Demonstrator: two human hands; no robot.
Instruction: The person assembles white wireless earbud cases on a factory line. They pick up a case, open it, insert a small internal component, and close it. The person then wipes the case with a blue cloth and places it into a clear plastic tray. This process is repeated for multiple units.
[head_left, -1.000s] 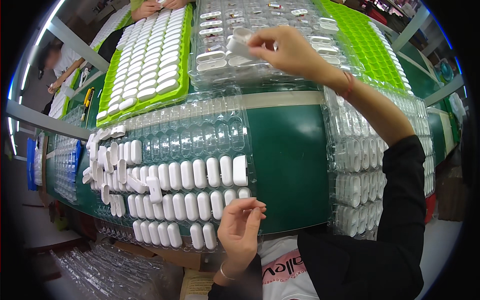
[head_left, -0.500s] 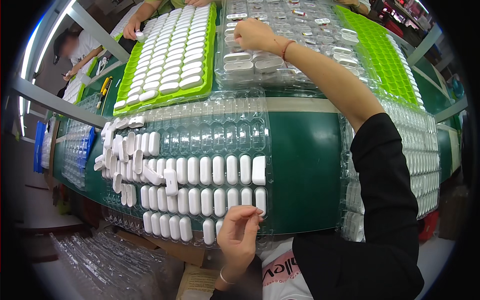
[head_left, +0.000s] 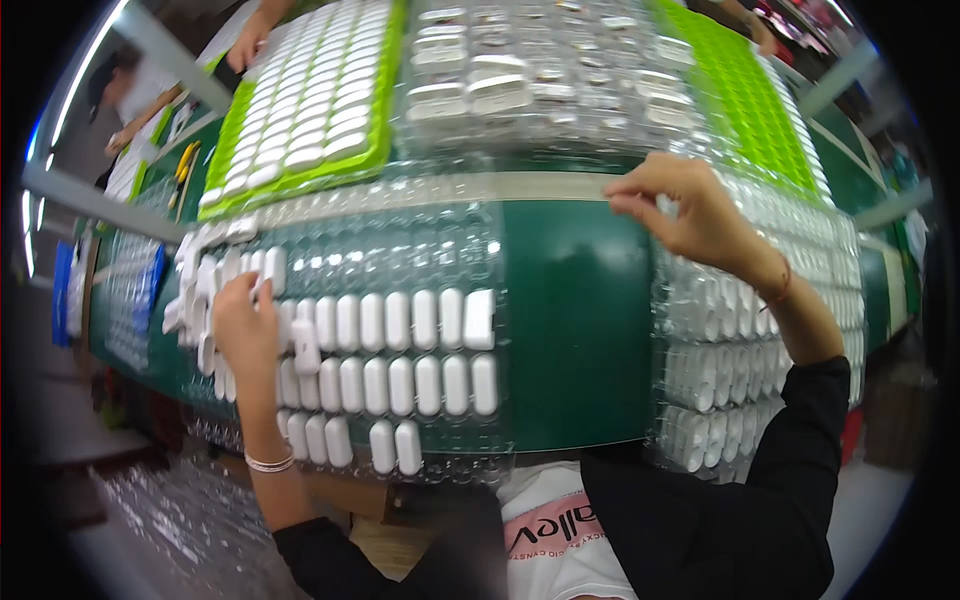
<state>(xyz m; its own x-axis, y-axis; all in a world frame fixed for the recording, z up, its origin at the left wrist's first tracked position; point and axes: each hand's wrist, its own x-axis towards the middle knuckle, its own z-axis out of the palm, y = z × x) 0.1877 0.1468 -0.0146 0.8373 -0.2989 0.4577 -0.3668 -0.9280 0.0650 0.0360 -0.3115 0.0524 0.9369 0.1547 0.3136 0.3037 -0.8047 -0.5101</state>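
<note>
My left hand (head_left: 245,325) is over the left end of the clear plastic tray (head_left: 440,250), at a heap of loose white oval cases (head_left: 190,285). Its thumb and forefinger are apart at the cases; no case shows lifted between them. Rows of white oval cases (head_left: 399,320) lie in the tray, to the right of this hand. My right hand (head_left: 690,205) hangs over the green table (head_left: 575,330), thumb and forefinger pinched together. Whatever is between those fingertips, if anything, is too small to make out.
A lime-green tray (head_left: 380,130) full of white cases stands at the back left. Stacked clear trays (head_left: 480,135) with open cases and small parts are behind the table strip. More clear trays with cases (head_left: 715,375) lie to the right. Other people's hands (head_left: 248,42) are at the far edge.
My right hand has come back from the rear clear trays to above the bare green table. My left hand has moved left from the tray's front right to the heap of cases.
</note>
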